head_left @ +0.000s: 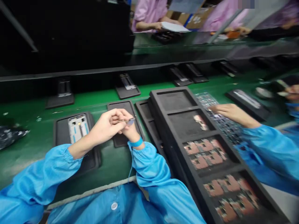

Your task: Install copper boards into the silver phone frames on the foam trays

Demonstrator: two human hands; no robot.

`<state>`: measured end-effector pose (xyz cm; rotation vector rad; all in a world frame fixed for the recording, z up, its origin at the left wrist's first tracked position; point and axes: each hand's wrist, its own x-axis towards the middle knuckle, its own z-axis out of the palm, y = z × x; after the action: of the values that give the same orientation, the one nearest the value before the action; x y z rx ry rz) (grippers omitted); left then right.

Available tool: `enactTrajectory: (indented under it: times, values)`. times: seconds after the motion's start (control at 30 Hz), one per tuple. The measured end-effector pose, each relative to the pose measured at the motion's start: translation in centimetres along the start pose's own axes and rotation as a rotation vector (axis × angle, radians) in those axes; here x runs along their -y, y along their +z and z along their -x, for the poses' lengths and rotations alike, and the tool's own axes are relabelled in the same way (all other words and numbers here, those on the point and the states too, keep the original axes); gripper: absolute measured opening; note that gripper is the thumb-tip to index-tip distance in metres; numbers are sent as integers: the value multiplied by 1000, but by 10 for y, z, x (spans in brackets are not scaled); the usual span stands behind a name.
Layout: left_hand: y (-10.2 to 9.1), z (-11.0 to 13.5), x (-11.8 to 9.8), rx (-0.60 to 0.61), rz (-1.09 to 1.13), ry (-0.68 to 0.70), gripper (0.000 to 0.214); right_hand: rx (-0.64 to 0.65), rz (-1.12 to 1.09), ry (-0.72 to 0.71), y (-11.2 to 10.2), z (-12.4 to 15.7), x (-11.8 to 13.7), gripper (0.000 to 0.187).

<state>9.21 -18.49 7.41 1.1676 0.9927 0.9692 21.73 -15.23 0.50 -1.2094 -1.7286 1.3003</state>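
Observation:
My left hand (105,127) is closed, its fingertips pinching a small thin circuit board (130,121) in front of my chest. My right hand (128,126), with a blue band at its wrist, is partly hidden behind the left; its fingers are closed on the same board. Below my hands lies a black foam pad (121,143). Left of them, a silver phone frame (78,127) with blue strips rests in a black tray (61,134). To the right stands a long black compartment tray (171,132) with several copper-coloured circuit boards (211,151).
A co-worker's hand (230,113) reaches over a clear tray of small parts (213,109) on the right. Phone frames on black pads (128,91) line the green bench (93,96) at the back. A dark plastic bag (11,137) lies far left. People in pink sit opposite.

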Motion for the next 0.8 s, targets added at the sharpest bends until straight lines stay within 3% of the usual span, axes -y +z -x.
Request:
enactTrajectory:
  times: [0.1,0.23,0.4,0.5,0.8]
  values:
    - [-50,49,6,-239,33,-62,39,-137,-246,-34,10,4,10,30]
    - [-79,91,22,-435,45,-108,48,-9,-419,20,31,13,31,23]
    - [-87,107,35,-571,66,-87,58,104,-428,60,55,15,48,21]
    - [-88,109,37,-604,59,-45,51,114,-395,78,63,13,49,20]
    - [-82,116,47,-626,-19,20,33,67,-174,-31,66,18,46,11]
